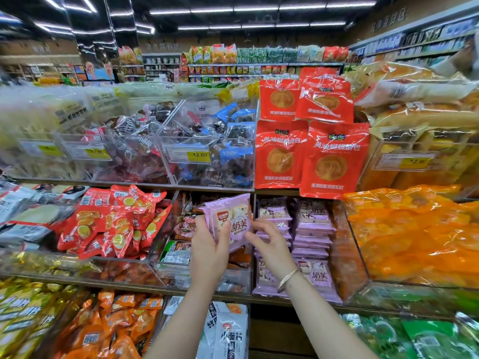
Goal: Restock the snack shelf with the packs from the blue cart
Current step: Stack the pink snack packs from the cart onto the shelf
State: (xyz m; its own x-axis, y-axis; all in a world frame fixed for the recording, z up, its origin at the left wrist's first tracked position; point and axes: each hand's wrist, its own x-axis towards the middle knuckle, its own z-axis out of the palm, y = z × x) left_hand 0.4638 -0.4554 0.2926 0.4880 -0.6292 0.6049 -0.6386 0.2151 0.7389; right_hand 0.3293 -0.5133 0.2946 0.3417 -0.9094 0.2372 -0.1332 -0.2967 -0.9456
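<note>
Lilac packs, a small fan of them, stand upright in the left hand, thumb across the front and fingers curled behind, probably so one can be peeled off. The right hand hovers at their 4 o'clock, fingers spread and holding nothing; whether it touches their edge I cannot tell. At 3 o'clock, matching stacked packs fill a clear bin, the likely home. Red pouches hang at 1 o'clock over its mouth, crowding the approach. The blue cart is out of view.
</note>
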